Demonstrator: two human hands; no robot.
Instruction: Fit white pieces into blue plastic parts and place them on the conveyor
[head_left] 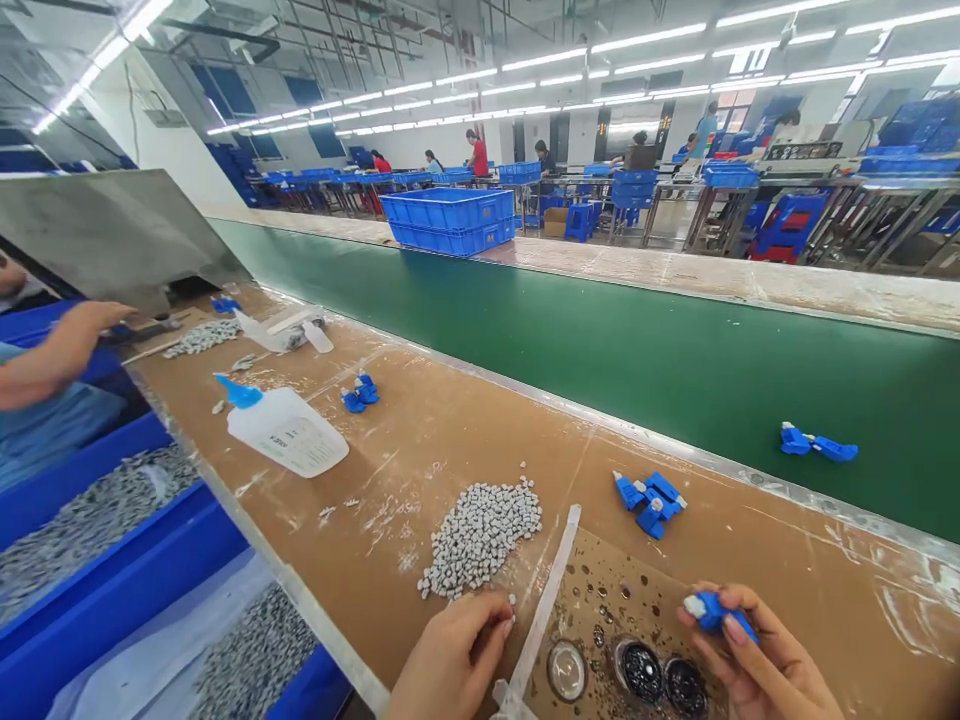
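In my right hand a small blue plastic part with a whitish tip is gripped between thumb and fingers. My left hand is closed in a pinch just below a pile of small grey pellet-like pieces; whatever its fingertips hold is too small to make out. Between the hands, a strip of whitish tape runs along a stained board. Round dishes with dark, wet contents sit near my right hand. Beyond it lies a cluster of similar blue parts.
A white squeeze bottle with a blue nozzle lies left on the brown table. Past the table edge runs a green conveyor belt, carrying two blue parts. Blue bins hold grey pieces at left, near a co-worker's arm.
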